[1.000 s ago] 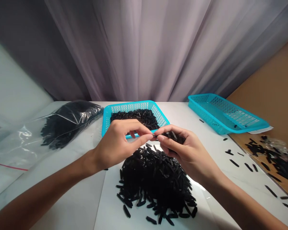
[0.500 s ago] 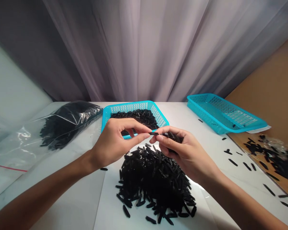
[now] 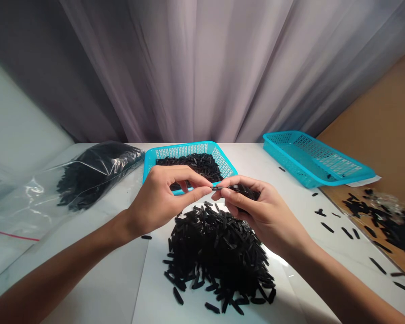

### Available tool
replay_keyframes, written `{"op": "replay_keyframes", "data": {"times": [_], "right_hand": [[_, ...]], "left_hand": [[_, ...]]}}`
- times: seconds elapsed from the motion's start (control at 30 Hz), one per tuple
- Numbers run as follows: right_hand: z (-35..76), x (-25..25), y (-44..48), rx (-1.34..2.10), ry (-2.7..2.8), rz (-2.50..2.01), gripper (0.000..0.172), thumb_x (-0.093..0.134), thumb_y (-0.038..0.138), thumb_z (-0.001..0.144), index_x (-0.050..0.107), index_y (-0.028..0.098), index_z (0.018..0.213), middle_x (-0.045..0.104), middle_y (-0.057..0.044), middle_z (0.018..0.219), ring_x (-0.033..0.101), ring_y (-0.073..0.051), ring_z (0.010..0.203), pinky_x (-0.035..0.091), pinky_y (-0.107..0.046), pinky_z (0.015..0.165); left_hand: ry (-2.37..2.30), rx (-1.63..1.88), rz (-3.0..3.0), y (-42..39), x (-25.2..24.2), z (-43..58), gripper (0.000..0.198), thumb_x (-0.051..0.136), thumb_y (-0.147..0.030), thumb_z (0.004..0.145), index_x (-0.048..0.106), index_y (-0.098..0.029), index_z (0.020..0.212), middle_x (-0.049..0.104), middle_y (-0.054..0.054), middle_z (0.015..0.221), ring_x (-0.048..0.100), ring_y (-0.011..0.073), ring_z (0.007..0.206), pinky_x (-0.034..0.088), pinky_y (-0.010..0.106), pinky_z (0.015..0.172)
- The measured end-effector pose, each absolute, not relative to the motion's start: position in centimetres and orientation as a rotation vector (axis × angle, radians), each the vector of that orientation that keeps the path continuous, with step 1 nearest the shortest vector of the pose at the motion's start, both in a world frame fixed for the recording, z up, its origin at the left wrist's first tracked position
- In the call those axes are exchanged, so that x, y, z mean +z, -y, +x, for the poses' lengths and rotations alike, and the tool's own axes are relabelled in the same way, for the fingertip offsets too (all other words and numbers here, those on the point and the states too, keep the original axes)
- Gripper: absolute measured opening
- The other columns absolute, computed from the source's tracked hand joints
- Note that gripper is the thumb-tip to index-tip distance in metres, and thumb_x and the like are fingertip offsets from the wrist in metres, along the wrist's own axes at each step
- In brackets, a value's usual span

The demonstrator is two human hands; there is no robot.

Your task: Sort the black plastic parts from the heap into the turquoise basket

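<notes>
Above a heap of black pieces (image 3: 219, 252) on a white sheet, my left hand (image 3: 170, 193) pinches one end of a thin black piece (image 3: 216, 188). The thumb and forefinger of my right hand (image 3: 253, 202) close on its other end. More black pieces (image 3: 246, 191) are held in the palm and curled fingers of my right hand. Just behind my hands is a blue basket (image 3: 227, 163) holding many black pieces, its front partly hidden by my left hand.
A clear plastic bag (image 3: 30, 198) with black contents lies at the left. At the back right stands a second blue basket (image 3: 310, 173) with a few bits inside. Loose black pieces (image 3: 327, 227) are scattered at the right, near a dark pile (image 3: 400, 231) on a brown surface.
Both hands have shifted very slightly, with their fingertips closer together at the thin piece. The heap and the baskets look the same.
</notes>
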State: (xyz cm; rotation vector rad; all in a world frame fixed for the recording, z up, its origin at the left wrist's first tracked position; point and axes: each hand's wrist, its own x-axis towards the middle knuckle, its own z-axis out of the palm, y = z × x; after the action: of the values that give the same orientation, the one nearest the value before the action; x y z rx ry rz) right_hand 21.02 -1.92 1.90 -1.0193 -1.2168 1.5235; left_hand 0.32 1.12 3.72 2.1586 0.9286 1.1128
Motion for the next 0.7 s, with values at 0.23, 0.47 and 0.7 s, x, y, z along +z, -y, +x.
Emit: {"op": "replay_keyframes", "data": {"times": [0.23, 0.47, 0.7], "right_hand": [[21.01, 1.96, 1.94, 1.502, 1.228, -1.009, 0.015, 0.077, 0.035, 0.087, 0.073, 0.02, 0.091, 0.061, 0.001, 0.07, 0.038, -0.008, 0.059, 0.023, -0.026, 0.053], [20.99, 1.66, 1.95, 1.474, 1.248, -0.996, 0.015, 0.077, 0.034, 0.087, 0.074, 0.02, 0.092, 0.052, 0.004, 0.061, 0.038, -0.008, 0.058, 0.026, -0.024, 0.051], [21.04, 1.58, 2.14, 1.374, 1.324, -1.04, 0.016, 0.076, 0.036, 0.088, 0.074, 0.021, 0.092, 0.054, 0.004, 0.062, 0.041, -0.008, 0.058, 0.029, -0.024, 0.052]], "left_hand": [[-0.902, 1.137, 2.154, -0.95, 3.77, 0.29, 0.008, 0.076, -0.015, 0.084, 0.078, -0.022, 0.084, 0.077, -0.007, 0.079, 0.068, 0.0053, 0.07, 0.051, 0.014, 0.064], [-0.887, 1.171, 2.167, -0.68, 3.88, 0.52, 0.009, 0.078, -0.012, 0.082, 0.078, -0.021, 0.084, 0.077, -0.007, 0.077, 0.067, 0.0049, 0.069, 0.051, 0.013, 0.063], [-0.889, 1.166, 2.152, -0.45, 3.92, 0.59, 0.009, 0.078, -0.012, 0.082, 0.078, -0.021, 0.084, 0.077, -0.006, 0.076, 0.066, 0.0048, 0.069, 0.05, 0.013, 0.062]]}}
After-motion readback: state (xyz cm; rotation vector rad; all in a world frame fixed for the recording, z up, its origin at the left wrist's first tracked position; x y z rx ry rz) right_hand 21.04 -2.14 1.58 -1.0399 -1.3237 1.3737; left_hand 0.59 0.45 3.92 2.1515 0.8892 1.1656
